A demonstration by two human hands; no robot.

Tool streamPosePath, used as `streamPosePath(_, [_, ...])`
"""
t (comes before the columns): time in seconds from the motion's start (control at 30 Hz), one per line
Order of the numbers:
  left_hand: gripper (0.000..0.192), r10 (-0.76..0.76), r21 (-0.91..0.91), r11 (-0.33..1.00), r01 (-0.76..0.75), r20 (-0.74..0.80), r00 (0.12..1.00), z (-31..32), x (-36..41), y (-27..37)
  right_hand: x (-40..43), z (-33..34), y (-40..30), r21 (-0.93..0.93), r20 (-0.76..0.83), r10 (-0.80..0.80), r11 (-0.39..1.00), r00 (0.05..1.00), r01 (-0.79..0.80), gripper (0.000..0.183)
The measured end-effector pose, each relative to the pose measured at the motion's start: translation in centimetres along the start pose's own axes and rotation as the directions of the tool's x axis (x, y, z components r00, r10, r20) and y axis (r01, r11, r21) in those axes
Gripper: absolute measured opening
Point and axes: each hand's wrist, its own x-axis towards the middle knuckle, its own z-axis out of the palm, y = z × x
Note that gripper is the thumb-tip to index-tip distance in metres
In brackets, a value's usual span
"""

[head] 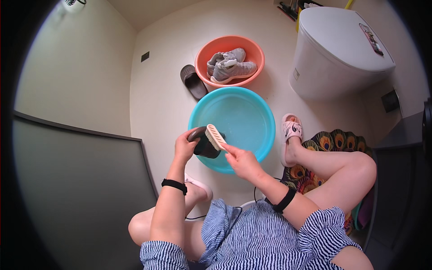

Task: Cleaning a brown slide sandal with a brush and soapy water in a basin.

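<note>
My left hand [185, 145] grips one end of a dark slide slipper [206, 148], which is held over the near left rim of a turquoise basin [236, 114]. In my right hand [243, 162] is a scrubbing brush [215, 136] with a pale slotted back, its white bristles against the slipper. Shallow water appears to lie in the basin. Beyond it, a coral-coloured basin [260, 60] holds a pair of grey sneakers [233, 69]. Another dark slide slipper [194, 82] lies on the floor to the left of the two basins.
A white toilet [341, 40] stands at the upper right. A peacock-feather patterned mat [324, 143] lies by my right foot, which wears a pink slipper [292, 130]. A grey panel with a dark edge [81, 125] is at the left. A black cord [255, 194] runs near my lap.
</note>
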Motion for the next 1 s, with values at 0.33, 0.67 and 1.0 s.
streamPosePath(0.33, [0.039, 0.013, -0.005, 1.000, -0.013, 0.004, 1.000, 0.3, -0.3, 0.1, 1.6, 0.2, 3.0, -0.122, -0.071, 0.028, 0.992, 0.997, -0.037, 0.038])
streamPosePath(0.67, [0.040, 0.028, 0.278, 0.960, -0.028, 0.002, 1.000, 2.9, -0.5, 2.0, -0.5, 0.4, -0.6, -0.172, -0.170, -0.197, 0.971, 0.966, 0.167, 0.038])
streamPosePath(1.0, [0.039, 0.046, 0.379, 0.924, -0.057, 0.039, 0.998, 3.9, -1.3, 4.3, 0.2, -2.3, 0.2, -0.140, -0.148, -0.052, 0.990, 0.988, 0.031, 0.040])
